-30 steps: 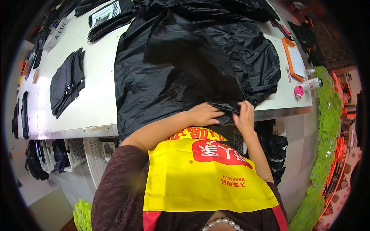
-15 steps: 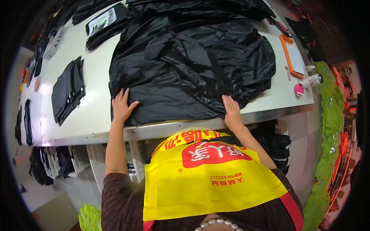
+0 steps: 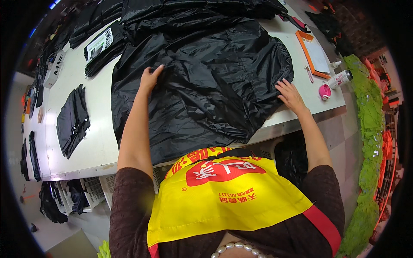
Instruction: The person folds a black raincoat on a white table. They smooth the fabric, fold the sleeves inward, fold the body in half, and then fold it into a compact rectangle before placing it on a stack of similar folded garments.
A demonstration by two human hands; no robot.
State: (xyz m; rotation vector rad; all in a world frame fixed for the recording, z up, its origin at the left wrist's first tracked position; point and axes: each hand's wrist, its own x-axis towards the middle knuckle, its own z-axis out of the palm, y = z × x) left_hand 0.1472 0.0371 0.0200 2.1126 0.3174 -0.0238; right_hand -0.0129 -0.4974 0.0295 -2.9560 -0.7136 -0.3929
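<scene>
A large sheet of shiny black fabric, perhaps a garment, (image 3: 202, 86) lies wrinkled over the white table (image 3: 101, 133), its near edge hanging close to my apron. My left hand (image 3: 151, 79) is over the left half of the fabric, thumb and fingers apart; whether it touches the cloth is hard to tell. At the fabric's right edge, my right hand (image 3: 291, 96) has its fingers spread, the fingertips at the cloth. Neither hand grips anything that I can see.
Folded black pieces (image 3: 73, 120) lie on the left, below a packaged black stack (image 3: 103, 49). An orange tray with paper (image 3: 313, 53), a can-shaped container (image 3: 340, 79) and a pink round item (image 3: 325, 91) stand at right. Green material (image 3: 363, 129) lies beyond the table.
Both hands have moved away from the near edge: the left farther up the fabric, the right up and outward to its right edge. The fabric's near edge now hangs lower toward me.
</scene>
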